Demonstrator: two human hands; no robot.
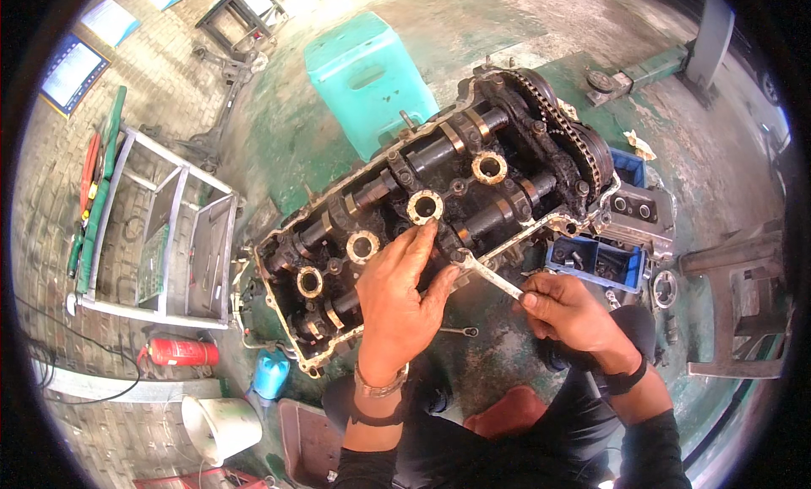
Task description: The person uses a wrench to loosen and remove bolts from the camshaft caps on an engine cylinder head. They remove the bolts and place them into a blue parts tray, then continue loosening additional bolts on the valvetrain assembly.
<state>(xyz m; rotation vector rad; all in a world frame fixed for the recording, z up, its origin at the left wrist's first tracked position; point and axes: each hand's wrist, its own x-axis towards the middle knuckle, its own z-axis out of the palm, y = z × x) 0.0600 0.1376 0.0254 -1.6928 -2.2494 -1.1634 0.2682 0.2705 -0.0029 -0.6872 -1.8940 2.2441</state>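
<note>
Right hand (564, 310): curled round wrench (497, 279)
Left hand (397, 307): half-open, nearer bolt (459, 255)
Wrench axis: forward-left, grip to bolt

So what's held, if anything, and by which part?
The right hand holds a wrench by its outer end; the left hand lies open over the cylinder head.

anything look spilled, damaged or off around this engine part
No fresh spill is evident. The engine part looks heavily fouled: dark, greasy-looking grime coats much of its inside. The green floor is patchy, its colour apparently worn away in places. Dark smudges mark the turquoise stool beyond.
</note>
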